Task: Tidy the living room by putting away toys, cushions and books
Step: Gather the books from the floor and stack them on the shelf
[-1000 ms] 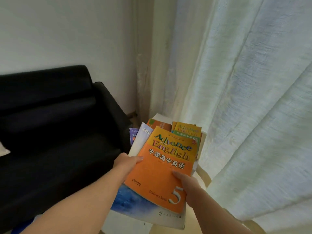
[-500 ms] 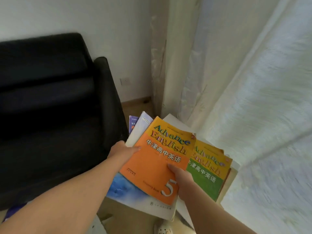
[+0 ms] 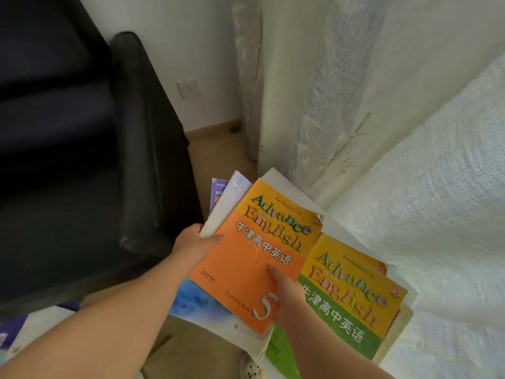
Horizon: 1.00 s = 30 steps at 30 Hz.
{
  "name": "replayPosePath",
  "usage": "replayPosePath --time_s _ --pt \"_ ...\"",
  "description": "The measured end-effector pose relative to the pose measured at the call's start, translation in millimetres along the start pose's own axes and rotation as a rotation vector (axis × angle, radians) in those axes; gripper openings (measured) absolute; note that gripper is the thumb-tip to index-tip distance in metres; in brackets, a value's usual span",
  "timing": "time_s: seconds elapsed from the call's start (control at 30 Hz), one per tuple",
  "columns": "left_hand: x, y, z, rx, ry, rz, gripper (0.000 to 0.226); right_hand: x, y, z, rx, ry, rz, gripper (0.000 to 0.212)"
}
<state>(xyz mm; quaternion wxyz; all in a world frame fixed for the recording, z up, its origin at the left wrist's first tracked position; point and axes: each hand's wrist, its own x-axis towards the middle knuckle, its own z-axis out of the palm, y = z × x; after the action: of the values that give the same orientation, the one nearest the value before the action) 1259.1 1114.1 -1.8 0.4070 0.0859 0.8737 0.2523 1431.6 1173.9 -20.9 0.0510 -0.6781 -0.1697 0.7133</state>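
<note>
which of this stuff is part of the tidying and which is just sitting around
Part of the job: orange book gripped by left hand and right hand, blue book under it, green book beside it.
Just there: black sofa, curtain, wall socket.

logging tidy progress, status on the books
Left hand, right hand grip book stack, orange book on top. Green book lies to the right. Curtain close beside it.

The orange book (image 3: 254, 258) has a glossy paper cover. The sofa (image 3: 82, 160) looks like smooth black leather. Rough-woven cloth curtains (image 3: 410, 132) hang pale.
</note>
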Motion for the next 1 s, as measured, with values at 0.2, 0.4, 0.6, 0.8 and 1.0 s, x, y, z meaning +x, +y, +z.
replayPosePath --time_s 0.2,0.4,0.6,0.8,1.0 --pt "17.8 0.9 25.2 0.071 -0.062 -0.016 0.052 10.0 -5.3 0.1 -0.046 0.132 0.003 0.03" --pt "15.2 -2.2 25.4 0.164 -0.079 -0.039 0.059 2.7 -17.8 10.9 -0.117 0.195 0.005 0.004" --pt "-11.3 -1.8 4.8 0.172 -0.072 0.049 0.052 -28.7 -19.4 8.6 -0.169 0.275 -0.11 0.012" --pt "-68.4 -18.0 -23.3 0.102 -0.087 0.113 0.049 -91.8 -5.2 17.3 -0.266 0.211 -0.257 0.007" --pt "-157.3 -77.5 -74.9 0.009 -0.053 0.2 0.038 -171.4 79.4 30.6 -0.296 0.083 -0.371 0.019"
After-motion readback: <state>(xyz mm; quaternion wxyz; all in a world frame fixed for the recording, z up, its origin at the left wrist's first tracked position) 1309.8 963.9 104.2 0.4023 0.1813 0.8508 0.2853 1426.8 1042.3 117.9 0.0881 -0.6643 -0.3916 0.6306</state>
